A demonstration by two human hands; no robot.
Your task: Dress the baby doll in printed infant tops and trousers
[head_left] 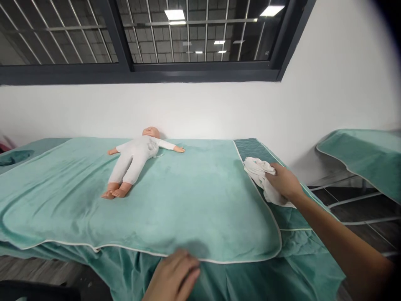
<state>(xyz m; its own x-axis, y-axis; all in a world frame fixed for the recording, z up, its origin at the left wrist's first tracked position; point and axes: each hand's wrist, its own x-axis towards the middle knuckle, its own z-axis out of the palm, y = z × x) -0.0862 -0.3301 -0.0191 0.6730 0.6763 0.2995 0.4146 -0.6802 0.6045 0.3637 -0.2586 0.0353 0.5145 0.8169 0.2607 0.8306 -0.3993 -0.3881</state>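
My right hand grips a crumpled white cloth over the right end of the bed, its fingers closed on the upper part. Part of the cloth hangs below the hand onto the darker green sheet. At the near edge of the bed is my left hand, slightly blurred. Its fingers are loosely bent, with the thumb apart, and nothing shows in them. A baby doll in a white fabric body lies face up on the light green cover, left of centre, with its arms spread and bare feet toward me.
Behind the bed rises a white wall with a dark-framed, barred window above. At the right, another green-covered bed stands on metal legs across a gap of dark floor. A dark object sits at the lower left.
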